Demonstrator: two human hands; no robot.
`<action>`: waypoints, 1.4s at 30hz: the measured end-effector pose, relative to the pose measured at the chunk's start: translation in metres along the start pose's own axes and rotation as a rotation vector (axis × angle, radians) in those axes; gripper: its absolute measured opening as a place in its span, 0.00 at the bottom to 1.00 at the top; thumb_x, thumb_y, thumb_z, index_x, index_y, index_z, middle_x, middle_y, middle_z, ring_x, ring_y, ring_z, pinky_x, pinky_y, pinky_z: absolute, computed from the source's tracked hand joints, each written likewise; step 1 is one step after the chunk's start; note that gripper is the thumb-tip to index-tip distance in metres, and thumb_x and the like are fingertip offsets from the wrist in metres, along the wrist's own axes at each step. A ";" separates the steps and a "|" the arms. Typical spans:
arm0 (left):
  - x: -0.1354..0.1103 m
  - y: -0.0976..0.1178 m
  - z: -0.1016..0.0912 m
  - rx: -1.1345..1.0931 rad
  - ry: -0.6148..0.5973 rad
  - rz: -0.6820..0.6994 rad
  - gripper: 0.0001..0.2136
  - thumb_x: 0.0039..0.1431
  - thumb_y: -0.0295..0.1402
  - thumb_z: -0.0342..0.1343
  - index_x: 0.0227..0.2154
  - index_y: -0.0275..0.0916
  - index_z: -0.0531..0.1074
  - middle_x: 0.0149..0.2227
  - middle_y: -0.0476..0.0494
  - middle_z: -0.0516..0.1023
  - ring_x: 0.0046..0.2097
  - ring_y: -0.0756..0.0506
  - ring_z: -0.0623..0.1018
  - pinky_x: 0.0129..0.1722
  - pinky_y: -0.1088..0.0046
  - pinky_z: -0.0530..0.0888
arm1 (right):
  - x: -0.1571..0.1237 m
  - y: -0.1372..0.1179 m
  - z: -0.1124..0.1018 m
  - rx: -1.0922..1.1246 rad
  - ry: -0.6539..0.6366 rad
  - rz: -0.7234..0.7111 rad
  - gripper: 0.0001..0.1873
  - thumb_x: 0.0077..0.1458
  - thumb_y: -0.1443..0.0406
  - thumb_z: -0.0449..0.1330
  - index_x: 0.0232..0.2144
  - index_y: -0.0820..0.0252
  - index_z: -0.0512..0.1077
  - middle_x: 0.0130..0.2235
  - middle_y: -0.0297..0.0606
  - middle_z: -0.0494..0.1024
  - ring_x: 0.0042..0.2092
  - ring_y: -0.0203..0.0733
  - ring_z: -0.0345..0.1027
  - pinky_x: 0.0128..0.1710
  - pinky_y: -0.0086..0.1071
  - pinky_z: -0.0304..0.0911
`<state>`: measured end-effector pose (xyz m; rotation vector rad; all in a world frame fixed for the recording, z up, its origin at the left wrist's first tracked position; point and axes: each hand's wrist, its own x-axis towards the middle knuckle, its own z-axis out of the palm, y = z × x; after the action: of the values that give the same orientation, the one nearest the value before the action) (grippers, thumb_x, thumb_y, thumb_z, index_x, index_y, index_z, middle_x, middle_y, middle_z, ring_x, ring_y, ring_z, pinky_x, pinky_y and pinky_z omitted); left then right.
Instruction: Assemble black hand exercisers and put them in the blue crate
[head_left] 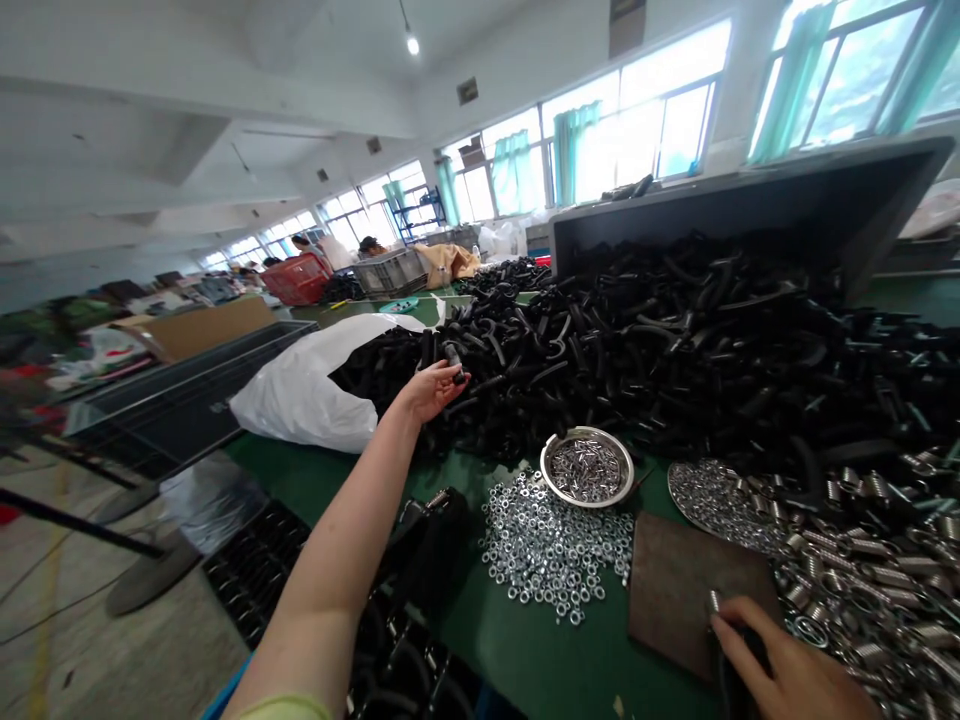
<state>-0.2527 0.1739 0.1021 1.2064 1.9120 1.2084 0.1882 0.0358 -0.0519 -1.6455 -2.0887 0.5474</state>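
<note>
Nearby, loose nuts (551,548) and a metal bowl (546,468) lie between the hands (435,392) (787,665).

Factory workshop, w/ loose nuts (555,550), springs (877,577) & blk parts (637,350) heaped on grn bench (529,650), crates (390,274) behind.

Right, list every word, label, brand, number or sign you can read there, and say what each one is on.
No text can be read anywhere in this view.
Pale mark on the dark crate at left: too small to read.
Colourful goods beyond it: too blurred to read.
Brown plate: no lettering can be made out.
</note>
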 end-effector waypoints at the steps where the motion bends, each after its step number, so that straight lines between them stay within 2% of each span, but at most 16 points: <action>1: -0.020 -0.001 0.005 -0.076 -0.043 0.020 0.16 0.56 0.27 0.52 0.49 0.38 0.62 0.39 0.42 0.75 0.39 0.49 0.77 0.39 0.71 0.75 | 0.000 -0.001 -0.003 0.076 0.010 -0.005 0.15 0.54 0.56 0.47 0.28 0.52 0.72 0.26 0.36 0.78 0.24 0.42 0.71 0.22 0.30 0.62; 2: -0.043 -0.003 0.014 -0.165 -0.096 0.043 0.21 0.54 0.26 0.54 0.51 0.42 0.59 0.40 0.46 0.75 0.38 0.50 0.77 0.38 0.71 0.75 | -0.001 -0.003 -0.007 0.157 0.020 -0.005 0.15 0.54 0.56 0.48 0.29 0.52 0.72 0.28 0.36 0.78 0.26 0.42 0.72 0.24 0.30 0.63; 4: -0.094 -0.010 0.039 -0.546 -0.293 0.079 0.31 0.48 0.22 0.58 0.54 0.49 0.55 0.39 0.51 0.73 0.36 0.51 0.76 0.37 0.71 0.76 | -0.004 -0.008 -0.013 0.320 0.038 0.014 0.15 0.54 0.54 0.50 0.33 0.53 0.73 0.28 0.36 0.78 0.28 0.42 0.72 0.25 0.29 0.64; 6: -0.146 -0.017 0.072 -0.768 -0.448 0.034 0.30 0.48 0.25 0.59 0.53 0.49 0.56 0.31 0.55 0.70 0.27 0.56 0.72 0.27 0.79 0.73 | -0.010 -0.016 -0.018 0.472 0.039 0.050 0.16 0.55 0.54 0.51 0.36 0.55 0.73 0.25 0.35 0.75 0.26 0.41 0.70 0.21 0.28 0.62; 7: -0.171 -0.020 0.091 -0.835 -0.519 -0.032 0.26 0.51 0.29 0.58 0.53 0.47 0.58 0.26 0.56 0.66 0.23 0.57 0.68 0.20 0.84 0.67 | -0.013 -0.021 -0.021 0.543 0.038 0.073 0.17 0.55 0.54 0.51 0.37 0.56 0.72 0.23 0.34 0.73 0.24 0.40 0.68 0.20 0.28 0.60; 9: -0.214 -0.026 0.126 -0.907 -0.654 -0.185 0.26 0.50 0.32 0.60 0.52 0.44 0.60 0.22 0.58 0.61 0.17 0.59 0.60 0.13 0.87 0.56 | -0.020 -0.035 -0.025 0.655 0.052 0.124 0.17 0.55 0.53 0.52 0.36 0.58 0.72 0.20 0.32 0.70 0.21 0.37 0.63 0.19 0.27 0.57; 12: -0.259 -0.031 0.165 -0.969 -0.816 -0.326 0.30 0.44 0.31 0.65 0.51 0.44 0.60 0.22 0.60 0.60 0.14 0.61 0.54 0.09 0.86 0.52 | -0.029 -0.056 -0.031 0.685 0.148 0.160 0.16 0.55 0.53 0.53 0.30 0.59 0.72 0.18 0.29 0.66 0.20 0.34 0.60 0.19 0.26 0.56; 14: -0.275 -0.031 0.179 -1.005 -0.893 -0.359 0.33 0.42 0.32 0.66 0.52 0.44 0.59 0.21 0.61 0.61 0.13 0.61 0.54 0.09 0.86 0.54 | -0.036 -0.067 -0.035 0.648 0.224 0.131 0.17 0.55 0.54 0.53 0.26 0.59 0.71 0.18 0.29 0.65 0.20 0.33 0.59 0.20 0.26 0.55; 20: -0.287 -0.022 0.185 -1.028 -0.974 -0.425 0.39 0.39 0.28 0.66 0.55 0.46 0.55 0.27 0.56 0.71 0.12 0.62 0.56 0.09 0.87 0.56 | -0.050 -0.076 -0.039 0.542 0.358 0.019 0.14 0.56 0.59 0.54 0.22 0.59 0.70 0.20 0.29 0.69 0.22 0.33 0.62 0.22 0.24 0.57; 26: -0.290 -0.020 0.181 -0.961 -1.089 -0.518 0.33 0.38 0.27 0.67 0.49 0.43 0.60 0.20 0.59 0.68 0.11 0.62 0.54 0.08 0.88 0.55 | -0.053 -0.074 -0.043 0.430 0.419 -0.129 0.12 0.55 0.62 0.55 0.21 0.57 0.69 0.21 0.29 0.72 0.22 0.32 0.65 0.25 0.24 0.59; 32: -0.295 -0.021 0.182 -0.920 -1.141 -0.511 0.29 0.39 0.29 0.67 0.46 0.42 0.62 0.15 0.61 0.63 0.10 0.60 0.54 0.08 0.87 0.57 | -0.059 -0.074 -0.034 0.442 0.374 -0.116 0.13 0.56 0.62 0.54 0.21 0.57 0.69 0.21 0.30 0.73 0.22 0.32 0.66 0.24 0.25 0.60; 35: -0.294 -0.021 0.185 -0.832 -1.055 -0.467 0.29 0.40 0.31 0.67 0.46 0.40 0.62 0.20 0.57 0.67 0.13 0.58 0.62 0.09 0.84 0.63 | -0.057 -0.071 -0.031 0.465 0.356 -0.128 0.13 0.57 0.63 0.53 0.22 0.57 0.69 0.22 0.30 0.74 0.24 0.33 0.67 0.26 0.25 0.61; 38: -0.292 -0.022 0.189 -0.757 -0.867 -0.411 0.31 0.40 0.35 0.67 0.48 0.39 0.60 0.27 0.52 0.70 0.20 0.54 0.70 0.13 0.82 0.67 | -0.050 -0.064 -0.034 0.468 0.266 -0.201 0.13 0.60 0.64 0.49 0.28 0.58 0.70 0.28 0.34 0.76 0.30 0.35 0.70 0.30 0.26 0.63; 40: -0.292 -0.023 0.190 -0.729 -0.773 -0.413 0.31 0.44 0.39 0.65 0.49 0.39 0.58 0.26 0.53 0.69 0.19 0.55 0.67 0.12 0.84 0.63 | -0.045 -0.057 -0.035 0.409 0.223 -0.317 0.12 0.60 0.64 0.47 0.34 0.58 0.71 0.30 0.36 0.75 0.32 0.36 0.70 0.31 0.28 0.63; 42: -0.293 -0.024 0.190 -0.704 -0.752 -0.432 0.30 0.46 0.40 0.63 0.50 0.41 0.57 0.24 0.55 0.66 0.16 0.57 0.62 0.11 0.85 0.58 | -0.043 -0.051 -0.035 0.315 0.234 -0.415 0.11 0.58 0.63 0.49 0.35 0.59 0.72 0.29 0.38 0.74 0.32 0.38 0.69 0.32 0.30 0.63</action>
<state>0.0188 -0.0208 -0.0013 0.6625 0.9783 0.8833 0.1752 -0.0157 0.0012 -1.0120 -1.9724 0.4858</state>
